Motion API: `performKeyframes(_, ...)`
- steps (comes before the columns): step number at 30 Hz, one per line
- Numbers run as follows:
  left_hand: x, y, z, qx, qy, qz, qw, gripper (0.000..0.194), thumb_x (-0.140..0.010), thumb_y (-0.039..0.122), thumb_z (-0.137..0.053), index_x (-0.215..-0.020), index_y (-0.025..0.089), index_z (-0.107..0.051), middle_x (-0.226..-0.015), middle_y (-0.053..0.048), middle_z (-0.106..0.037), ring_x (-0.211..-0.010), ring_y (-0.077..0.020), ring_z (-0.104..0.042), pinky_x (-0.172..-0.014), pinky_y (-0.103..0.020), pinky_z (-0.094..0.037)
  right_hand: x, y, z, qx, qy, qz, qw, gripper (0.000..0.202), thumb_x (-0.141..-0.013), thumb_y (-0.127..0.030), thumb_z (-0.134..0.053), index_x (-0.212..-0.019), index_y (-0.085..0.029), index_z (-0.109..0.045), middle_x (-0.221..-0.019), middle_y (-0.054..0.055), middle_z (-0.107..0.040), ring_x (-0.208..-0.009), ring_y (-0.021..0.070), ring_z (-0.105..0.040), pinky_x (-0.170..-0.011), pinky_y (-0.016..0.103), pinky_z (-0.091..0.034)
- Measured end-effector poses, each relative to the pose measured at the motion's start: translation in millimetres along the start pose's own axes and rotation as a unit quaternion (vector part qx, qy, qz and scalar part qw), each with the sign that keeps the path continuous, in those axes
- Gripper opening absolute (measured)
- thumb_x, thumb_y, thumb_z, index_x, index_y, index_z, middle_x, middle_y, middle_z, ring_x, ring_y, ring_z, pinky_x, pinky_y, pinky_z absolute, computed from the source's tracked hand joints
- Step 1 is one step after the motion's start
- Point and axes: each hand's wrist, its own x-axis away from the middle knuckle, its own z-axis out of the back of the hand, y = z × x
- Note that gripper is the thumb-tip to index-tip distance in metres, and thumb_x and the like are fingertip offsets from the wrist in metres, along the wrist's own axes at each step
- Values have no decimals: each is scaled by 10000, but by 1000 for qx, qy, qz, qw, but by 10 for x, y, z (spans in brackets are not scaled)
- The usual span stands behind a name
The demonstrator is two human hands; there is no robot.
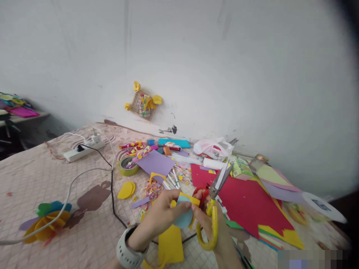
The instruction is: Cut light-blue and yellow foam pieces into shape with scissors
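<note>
My left hand, with a pale watch strap at the wrist, pinches a light blue paper circle against a piece of yellow paper. My right hand holds scissors with a yellow handle. Their blades point up and away, slightly parted, clear of the paper. The right fingertips touch the edge of the held paper. Something red shows behind the right fingers, partly hidden. Below the hands lies a yellow paper sheet. Several yellow paper circles rest in a pile to the left.
Red paper covers the right side, near a green box and a jar. Tape, purple paper, markers and scraps lie beyond my hands. Left are a power strip, cables and a paper flower.
</note>
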Motion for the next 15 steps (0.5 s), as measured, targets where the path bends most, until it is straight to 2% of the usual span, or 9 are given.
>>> performKeyframes(3,-6,17,80,52,65,-11,996,222,-749,345,-623,-663,141,-609,-584,-3,-568,-505,-115,-485,-488,-208,-388,25,-61,-19,22,-27,7,999,241,-748,-402,-652,-794,-216,-508,-758,30,-572,-709,198,-598,-597,268,-515)
performKeyframes(5,-7,40,176,76,136,-22,988,236,-728,366,-650,-684,139,-603,-588,-6,-578,-502,-117,-491,-478,-209,-385,51,-79,-22,44,-87,13,995,222,-768,-385,-637,-840,-205,-529,-772,25,-560,-691,181,-565,-583,260,-490)
performKeyframes(7,-5,68,286,86,195,-37,976,247,-708,372,-675,-702,138,-599,-589,-2,-584,-494,-110,-485,-472,-203,-379,77,-65,-31,53,-159,-3,986,279,-730,-397,-674,-868,-190,-546,-756,9,-541,-647,163,-525,-549,246,-453)
performKeyframes(10,10,100,430,89,239,-65,965,243,-706,369,-683,-711,143,-594,-570,19,-568,-483,-98,-475,-468,-193,-374,105,-15,-67,72,-226,-34,971,343,-666,-424,-726,-821,-177,-544,-668,-37,-467,-570,127,-434,-487,212,-356)
performKeyframes(15,50,119,529,61,279,-98,953,226,-734,370,-659,-726,147,-625,-610,8,-594,-509,-105,-503,-476,-195,-393,127,-32,-80,92,-258,-9,962,278,-789,-443,-597,-816,-173,-535,-597,-63,-356,-509,110,-335,-463,224,-270)
